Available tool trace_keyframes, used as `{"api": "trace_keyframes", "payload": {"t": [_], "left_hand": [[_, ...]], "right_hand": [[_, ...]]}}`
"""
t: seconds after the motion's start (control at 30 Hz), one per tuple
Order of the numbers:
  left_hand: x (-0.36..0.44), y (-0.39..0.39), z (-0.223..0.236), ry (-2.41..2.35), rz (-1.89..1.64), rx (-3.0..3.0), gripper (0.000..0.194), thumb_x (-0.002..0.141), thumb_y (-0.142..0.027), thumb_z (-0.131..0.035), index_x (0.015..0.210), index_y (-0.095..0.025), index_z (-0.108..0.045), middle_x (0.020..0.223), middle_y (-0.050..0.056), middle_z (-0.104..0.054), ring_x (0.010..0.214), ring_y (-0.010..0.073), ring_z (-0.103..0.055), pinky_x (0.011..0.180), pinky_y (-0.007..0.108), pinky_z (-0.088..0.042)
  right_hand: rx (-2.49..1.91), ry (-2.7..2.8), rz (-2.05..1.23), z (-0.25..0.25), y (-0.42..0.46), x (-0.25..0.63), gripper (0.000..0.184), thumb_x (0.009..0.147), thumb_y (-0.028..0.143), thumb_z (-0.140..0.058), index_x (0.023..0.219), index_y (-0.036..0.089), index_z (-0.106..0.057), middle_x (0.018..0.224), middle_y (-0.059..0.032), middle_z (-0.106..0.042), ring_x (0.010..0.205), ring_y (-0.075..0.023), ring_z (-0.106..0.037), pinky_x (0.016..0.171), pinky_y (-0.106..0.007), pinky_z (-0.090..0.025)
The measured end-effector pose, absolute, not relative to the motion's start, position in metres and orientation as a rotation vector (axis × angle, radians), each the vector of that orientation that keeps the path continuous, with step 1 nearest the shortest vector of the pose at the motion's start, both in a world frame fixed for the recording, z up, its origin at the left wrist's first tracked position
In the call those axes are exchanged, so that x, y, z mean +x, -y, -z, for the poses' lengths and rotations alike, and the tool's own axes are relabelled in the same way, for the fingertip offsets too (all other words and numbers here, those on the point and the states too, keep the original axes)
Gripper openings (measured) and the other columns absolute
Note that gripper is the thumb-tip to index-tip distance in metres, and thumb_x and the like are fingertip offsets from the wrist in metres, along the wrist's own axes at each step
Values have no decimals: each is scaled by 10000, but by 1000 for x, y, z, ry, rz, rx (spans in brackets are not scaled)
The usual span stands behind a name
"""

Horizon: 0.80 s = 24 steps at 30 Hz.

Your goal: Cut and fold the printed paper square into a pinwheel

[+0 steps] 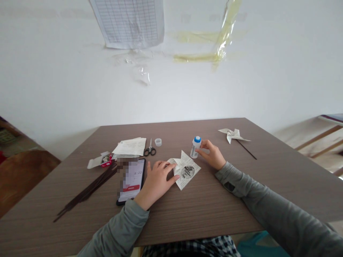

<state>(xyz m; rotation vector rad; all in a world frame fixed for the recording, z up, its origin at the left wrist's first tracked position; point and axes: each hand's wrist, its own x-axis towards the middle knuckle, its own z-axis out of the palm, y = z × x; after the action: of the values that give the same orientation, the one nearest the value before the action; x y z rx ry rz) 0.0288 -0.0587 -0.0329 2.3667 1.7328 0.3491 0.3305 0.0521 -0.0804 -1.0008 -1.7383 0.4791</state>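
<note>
My left hand (pixel 160 178) rests with fingers spread, its fingertips on the left side of a printed paper piece (pixel 187 172). That paper has cut, partly folded points and a dark round picture in its middle. My right hand (pixel 213 153) has thumb and index finger at the right side of a white glue bottle (pixel 195 148) with a blue top. The bottle stands nearly upright just behind the paper. At the back right lies a paper pinwheel (pixel 233 135) on a dark stick (pixel 247 150).
Left of my left hand lies a phone (pixel 132 182) with its screen lit. Beyond are scissors (pixel 150 149), a translucent cap (pixel 158 142), stacked paper (pixel 130 146), a small opened box (pixel 105 160) and several dark sticks (pixel 85 189). A wall (pixel 171 100) stands behind the table (pixel 214 210).
</note>
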Motion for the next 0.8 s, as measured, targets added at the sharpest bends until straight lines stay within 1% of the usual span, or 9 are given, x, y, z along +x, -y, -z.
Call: {"api": "trace_keyframes", "payload": {"t": [0.07,0.13,0.17,0.27,0.37,0.5,0.67,0.73,0.8], "left_hand": [[29,58,35,-1735,-367,2367,418,1112,-430,-782,1525,-384,-827,1567,108,-814,1551,433,-642,1413,862,-291],[29,58,35,-1731,-375,2362,421,1114,-433,-775,1529,-381,-826,1568,111,-812,1550,439,-639,1408,871,-288],[30,58,35,-1730,-374,2360,424,1117,-435,-769,1534,-379,-824,1570,114,-811,1552,443,-637,1405,876,-286],[31,59,31,-1731,-349,2356,430,1126,-430,-756,1549,-376,-816,1581,121,-806,1561,446,-630,1404,881,-281],[32,60,28,-1743,-339,2353,428,1120,-420,-769,1543,-377,-819,1577,119,-810,1562,443,-637,1406,872,-290],[32,59,30,-1728,-363,2374,424,1110,-428,-776,1529,-384,-823,1550,109,-823,1545,433,-648,1413,853,-295],[32,57,34,-1702,-387,2384,433,1119,-424,-737,1541,-377,-821,1556,117,-816,1533,421,-657,1419,842,-307],[33,58,34,-1691,-381,2383,433,1127,-414,-714,1546,-382,-820,1561,115,-811,1544,420,-654,1422,843,-306],[34,59,33,-1681,-362,2381,441,1129,-407,-708,1557,-386,-814,1573,116,-802,1558,422,-647,1425,851,-297]], "right_hand": [[-984,1826,-401,79,-48,334,302,1003,607,-825,981,325,-721,1139,-106,-887,1168,-364,-861,1088,-544,-702],[-951,1919,-344,78,-44,337,184,1058,507,-773,1084,330,-814,1281,-113,-874,1289,-364,-833,1165,-550,-680],[-928,1966,-326,78,-44,338,179,1080,452,-741,1156,332,-850,1342,-116,-861,1321,-357,-825,1182,-542,-675],[-843,2070,-279,78,-44,340,333,1115,306,-644,1345,328,-884,1429,-132,-832,1311,-330,-831,1163,-509,-689],[-825,2101,-235,80,-47,342,434,1108,199,-605,1409,334,-888,1421,-134,-836,1284,-319,-837,1138,-503,-698],[-912,2106,-189,81,-50,343,512,1042,118,-653,1412,369,-904,1397,-117,-856,1272,-328,-835,1155,-522,-690],[-921,2067,-101,80,-52,343,565,1010,70,-642,1371,401,-923,1324,-92,-866,1259,-329,-816,1245,-595,-629],[-923,2024,-66,80,-51,343,572,1024,66,-614,1356,412,-925,1298,-87,-856,1234,-323,-809,1237,-592,-627],[-919,1977,-46,79,-50,343,564,1043,77,-590,1363,402,-921,1253,-96,-841,1209,-327,-804,1186,-570,-648]]}}
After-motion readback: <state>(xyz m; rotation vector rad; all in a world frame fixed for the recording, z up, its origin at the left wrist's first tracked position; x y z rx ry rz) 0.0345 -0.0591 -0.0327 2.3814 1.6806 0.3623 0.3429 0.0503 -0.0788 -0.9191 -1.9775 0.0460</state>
